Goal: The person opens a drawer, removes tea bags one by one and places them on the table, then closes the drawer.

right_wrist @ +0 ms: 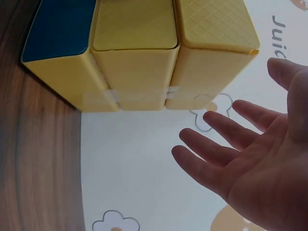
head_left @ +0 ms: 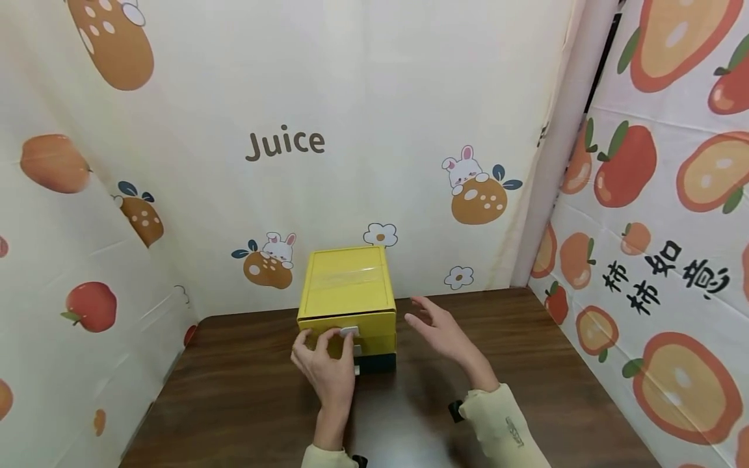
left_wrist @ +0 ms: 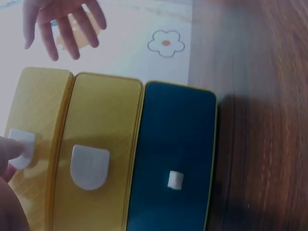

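Note:
A small yellow drawer box [head_left: 345, 279] with three stacked drawers stands on the wooden table. My left hand [head_left: 329, 374] is at its front, thumb and forefinger pinching the white handle [head_left: 349, 331] of the top drawer. Along that drawer's upper edge runs a thin dark gap. Below it, the yellow middle drawer [left_wrist: 103, 115] has a rounded white tab [left_wrist: 90, 167], and the dark blue bottom drawer [left_wrist: 178, 130] bears a small white knob [left_wrist: 175, 180]. To the right of the box, my right hand [head_left: 441, 335] hovers with fingers spread, holding nothing.
The brown wooden table [head_left: 246, 390] extends around the box. Behind it hangs a white printed curtain [head_left: 374, 162], close to the box's back. Another fruit-print curtain [head_left: 661, 221] borders the right side. Clear tape crosses the box top.

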Tool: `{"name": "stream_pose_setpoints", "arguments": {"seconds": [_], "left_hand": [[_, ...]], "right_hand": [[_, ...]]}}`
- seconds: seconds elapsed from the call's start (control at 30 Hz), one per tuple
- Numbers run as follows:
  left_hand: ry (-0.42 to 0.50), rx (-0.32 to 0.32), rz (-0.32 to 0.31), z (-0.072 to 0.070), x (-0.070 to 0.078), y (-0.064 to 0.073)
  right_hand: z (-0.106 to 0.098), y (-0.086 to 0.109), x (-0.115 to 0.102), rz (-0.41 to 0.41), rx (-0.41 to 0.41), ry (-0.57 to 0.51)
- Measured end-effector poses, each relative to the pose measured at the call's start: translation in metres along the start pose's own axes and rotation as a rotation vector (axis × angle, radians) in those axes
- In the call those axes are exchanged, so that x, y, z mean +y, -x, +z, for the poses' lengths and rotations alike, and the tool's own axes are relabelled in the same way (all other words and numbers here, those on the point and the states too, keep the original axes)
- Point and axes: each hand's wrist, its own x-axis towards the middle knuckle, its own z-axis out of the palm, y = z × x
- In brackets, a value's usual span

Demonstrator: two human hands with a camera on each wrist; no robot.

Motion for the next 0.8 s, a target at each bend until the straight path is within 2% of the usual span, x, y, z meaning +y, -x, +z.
{"name": "stream_pose_setpoints", "arguments": {"seconds": [0.1, 0.27, 0.33, 0.5, 0.67, 0.73, 0.8], "left_hand": [[0.006, 0.004, 0.019, -0.004, -0.003, -0.002], [0.124, -0.105, 0.010, -0.012, -0.011, -0.009], [0.179, -0.129, 0.009, -0.015, -0.012, -0.012], [0.304, -0.131, 0.004, -0.024, -0.007, -0.020], [0.345, -0.171, -0.074, -0.036, 0.009, -0.032], [0.346, -0.176, -0.109, -0.035, 0.006, -0.035], [0.328, -0.162, -0.113, -0.033, -0.002, -0.035]], "right_hand": [[0.000, -0.003, -0.005, -0.021, -0.021, 0.003], [0.001, -0.006, -0.010, -0.032, -0.029, -0.003], [0.002, -0.008, -0.011, -0.035, -0.024, -0.007], [0.010, -0.013, -0.014, -0.054, -0.038, -0.045], [0.024, -0.017, -0.017, -0.050, 0.005, -0.078], [0.031, -0.017, -0.019, -0.045, 0.035, -0.072], [0.037, -0.018, -0.023, -0.040, 0.056, -0.071]]}}
